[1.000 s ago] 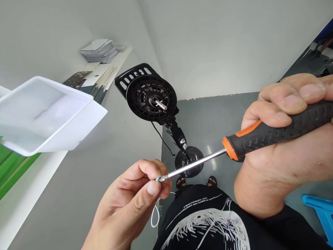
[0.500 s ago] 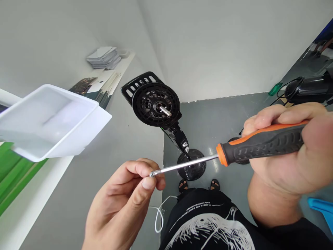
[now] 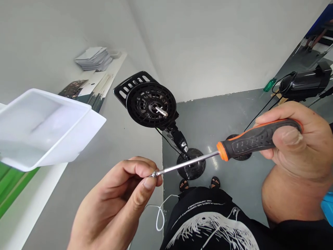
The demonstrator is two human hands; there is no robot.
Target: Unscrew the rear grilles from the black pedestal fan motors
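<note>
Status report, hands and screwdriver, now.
Right hand gripping screwdriver. Left hand pinching small screw at its tip. Fan motor housing beyond; nothing visibly blocking.

White bin blocks left; room lies right of motor.

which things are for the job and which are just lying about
For the job:
screwdriver, in right hand
small screw at its tip, in left hand
likely the black fan unit

Seemingly just about:
paper stack
green bottle
white bin

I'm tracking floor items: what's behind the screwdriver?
Behind the screwdriver's shaft shows a round black base; behind its handle, edges of a second dark disc. The disc's middle, and whatever the right hand covers, cannot be seen.
</note>
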